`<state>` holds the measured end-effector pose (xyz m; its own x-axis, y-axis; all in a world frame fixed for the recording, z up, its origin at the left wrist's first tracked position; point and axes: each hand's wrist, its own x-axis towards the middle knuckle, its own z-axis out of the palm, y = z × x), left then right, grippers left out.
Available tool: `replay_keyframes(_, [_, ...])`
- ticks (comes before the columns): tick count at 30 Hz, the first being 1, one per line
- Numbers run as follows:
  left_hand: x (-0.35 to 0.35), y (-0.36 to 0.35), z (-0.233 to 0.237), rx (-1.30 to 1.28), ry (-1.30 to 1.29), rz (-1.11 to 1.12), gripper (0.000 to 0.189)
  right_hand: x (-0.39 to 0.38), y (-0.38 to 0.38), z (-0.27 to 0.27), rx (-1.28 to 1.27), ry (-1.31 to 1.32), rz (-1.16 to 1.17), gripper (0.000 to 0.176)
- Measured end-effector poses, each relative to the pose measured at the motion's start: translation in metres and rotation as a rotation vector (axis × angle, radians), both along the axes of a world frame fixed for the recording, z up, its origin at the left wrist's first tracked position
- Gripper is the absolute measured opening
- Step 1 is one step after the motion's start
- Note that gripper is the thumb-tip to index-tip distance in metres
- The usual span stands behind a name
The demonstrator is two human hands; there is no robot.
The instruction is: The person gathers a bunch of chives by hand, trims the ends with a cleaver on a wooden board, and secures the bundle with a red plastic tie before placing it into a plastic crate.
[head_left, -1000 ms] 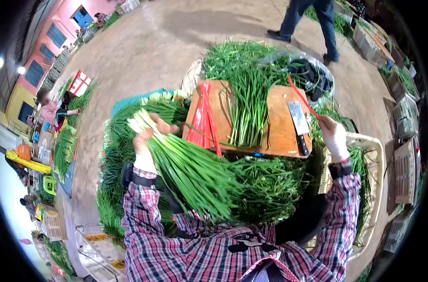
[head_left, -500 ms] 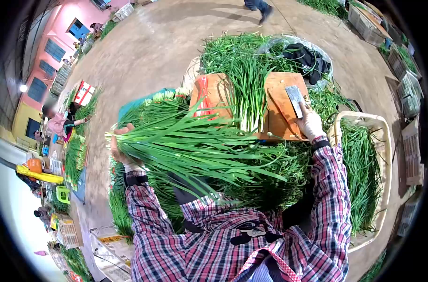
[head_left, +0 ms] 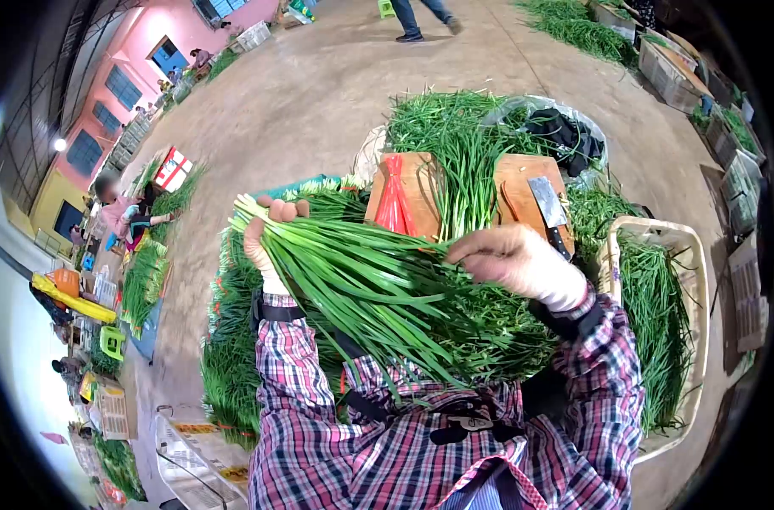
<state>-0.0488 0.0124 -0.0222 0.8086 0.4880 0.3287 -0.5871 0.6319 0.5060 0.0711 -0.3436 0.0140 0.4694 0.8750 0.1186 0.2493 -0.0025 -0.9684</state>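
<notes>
Field notes, head view.

- Left hand (head_left: 264,242): closed tight around the pale end of a thick bundle of long green chive stalks with white root tips (head_left: 353,285). The root tips stick out past the fingers, up and to the left.
- The bundle sits in mid-air in front of the chest, slanting from upper left down to lower right. Its leafy end fans out over the plaid shirt front.
- Right hand (head_left: 514,259): palm down on the leafy half of the bundle, fingers bent over the stalks. I cannot tell whether it grips them or only rests there.
- Beyond both hands: a rectangular brown wooden chopping board (head_left: 523,174) with a loose sheaf of green stalks (head_left: 463,174) laid across its middle.
- A bunch of red plastic tie strips (head_left: 393,197) lies on the board's left part.
- A steel cleaver with a dark handle (head_left: 547,204) lies on its right part, just past the right hand.
- Right of the board: a cream plastic basket (head_left: 659,228) holding more greens.
- Behind the board: a black cloth in a clear plastic bag (head_left: 565,132).
- Heaps of greens lie on the concrete floor around the board.
- Far left: 1 seated person in pink (head_left: 124,212) among more greens.
</notes>
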Motion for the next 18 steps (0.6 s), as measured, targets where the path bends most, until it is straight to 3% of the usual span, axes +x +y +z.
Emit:
replay_keyframes(1, [0.0,-0.006,0.003,-0.02,-0.002,-0.016,0.027,-0.011,0.009,0.0,-0.053,0.078,0.049,0.024])
replay_keyframes(4, [-0.002,-0.023,0.011,-0.02,-0.035,-0.108,0.028,-0.025,0.04,-0.024,0.004,-0.423,-0.106,0.021])
replay_keyframes(7, [-0.004,-0.032,0.015,0.0,-0.041,-0.15,0.029,-0.034,0.058,-0.034,-0.029,-0.596,-0.198,0.022])
replay_keyframes(13, [-0.002,-0.046,0.019,0.007,-0.095,-0.247,0.032,-0.051,0.079,-0.029,-0.001,-0.355,-0.246,0.025])
replay_keyframes(17, [-0.007,-0.051,0.019,0.12,-0.079,-0.264,0.032,-0.055,0.082,-0.014,0.028,-0.306,-0.228,0.025])
replay_keyframes(18, [0.0,-0.046,0.014,0.127,-0.186,-0.378,0.034,-0.052,0.086,-0.023,0.074,-0.392,-0.249,0.023])
